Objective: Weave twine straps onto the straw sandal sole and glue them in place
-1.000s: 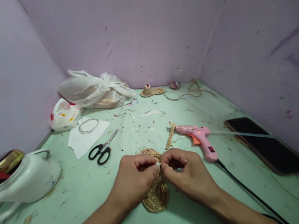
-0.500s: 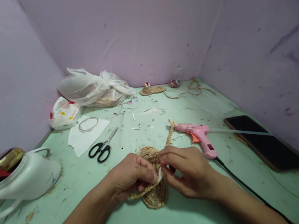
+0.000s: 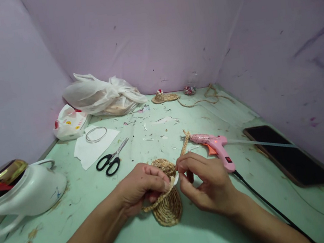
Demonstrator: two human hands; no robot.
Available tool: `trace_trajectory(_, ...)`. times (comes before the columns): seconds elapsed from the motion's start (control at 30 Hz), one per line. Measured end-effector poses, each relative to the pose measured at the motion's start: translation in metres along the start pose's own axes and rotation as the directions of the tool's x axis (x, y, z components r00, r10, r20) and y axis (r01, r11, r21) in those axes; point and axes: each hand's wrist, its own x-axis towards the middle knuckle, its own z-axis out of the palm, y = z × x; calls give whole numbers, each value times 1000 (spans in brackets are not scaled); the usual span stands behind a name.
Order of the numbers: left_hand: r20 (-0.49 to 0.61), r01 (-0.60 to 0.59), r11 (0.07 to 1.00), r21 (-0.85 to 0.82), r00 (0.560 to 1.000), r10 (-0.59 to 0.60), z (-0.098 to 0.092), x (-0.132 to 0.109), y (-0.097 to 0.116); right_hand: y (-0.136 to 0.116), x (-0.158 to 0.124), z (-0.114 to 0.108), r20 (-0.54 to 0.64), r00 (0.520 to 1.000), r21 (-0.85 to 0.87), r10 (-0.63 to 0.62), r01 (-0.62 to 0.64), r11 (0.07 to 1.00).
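A coiled straw mat (image 3: 169,209) lies on the green table in front of me. My left hand (image 3: 138,188) is closed on a braided straw strip (image 3: 157,201) that runs over the mat, with a small white piece at its upper end. My right hand (image 3: 204,182) pinches that white end between thumb and forefinger, right beside the left fingers. A second short braid (image 3: 184,144) lies just behind the mat.
A pink glue gun (image 3: 216,150) with its black cord lies to the right, a dark phone (image 3: 285,155) further right. Black scissors (image 3: 110,161), white paper with a ring (image 3: 95,134), plastic bags (image 3: 100,98) and a white jar (image 3: 23,195) sit to the left.
Both hands came down from pinching a small white piece together above the mat. The left hand now holds a braided strip across the mat; the right hand shifted slightly right.
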Motion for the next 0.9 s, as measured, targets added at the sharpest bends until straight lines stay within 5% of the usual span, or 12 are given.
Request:
trace_trajectory(0.17, -62, -108, 994, -1, 992, 108, 2, 0, 1, -2, -1, 3, -77, 996, 13, 41, -40, 999)
trace_trajectory(0.4, 135, 46, 995, 89, 989, -58, -1, 0, -5, 1, -1, 6, -64, 998, 7, 23, -22, 1000)
trace_trajectory(0.53, 196, 182, 956, 229, 954, -229, 4, -1, -12, 3, 7, -4, -188, 979, 53, 71, -62, 997)
trace_trajectory(0.67, 107, 79, 991, 111, 990, -91, 3, -2, -3, 0, 12, -13, -229, 962, 132, 147, -119, 984)
trace_trajectory(0.8, -29, -73, 994, -80, 997, 71, -6, -4, 9, -4, 12, -14, -37, 971, 295, 237, -216, 931)
trace_trajectory(0.9, -94, -132, 979, -155, 989, 118, -10, -3, 10, -8, 13, -11, 157, 920, 407, 358, -391, 826)
